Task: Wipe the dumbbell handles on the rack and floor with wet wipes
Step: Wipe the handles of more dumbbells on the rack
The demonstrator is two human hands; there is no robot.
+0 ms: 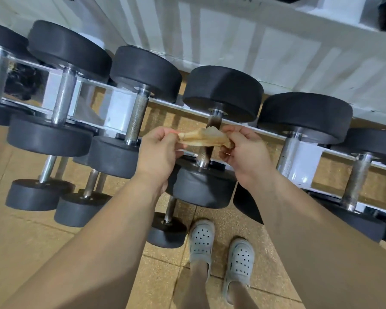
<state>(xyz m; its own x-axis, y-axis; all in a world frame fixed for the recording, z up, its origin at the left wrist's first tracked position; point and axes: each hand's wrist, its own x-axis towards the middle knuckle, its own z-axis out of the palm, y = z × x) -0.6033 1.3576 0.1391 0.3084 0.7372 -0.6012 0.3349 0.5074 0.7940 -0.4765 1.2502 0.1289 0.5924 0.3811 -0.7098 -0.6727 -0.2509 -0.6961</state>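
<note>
A row of dumbbells (143, 70) is laid across the rack (120, 112), with the handles running front to back and the wall (276, 52) behind. The wipe (204, 138) is held between the left hand (158, 150), at its left end, and the right hand (245, 152), at its right end. It is held over the handle (214, 118) of the middle dumbbell (221, 92); contact cannot be told. Three smaller dumbbells (38, 192) are set on the floor (31, 241), below and before the rack. The clogs (201, 239) are placed just right of the nearest one.
</note>
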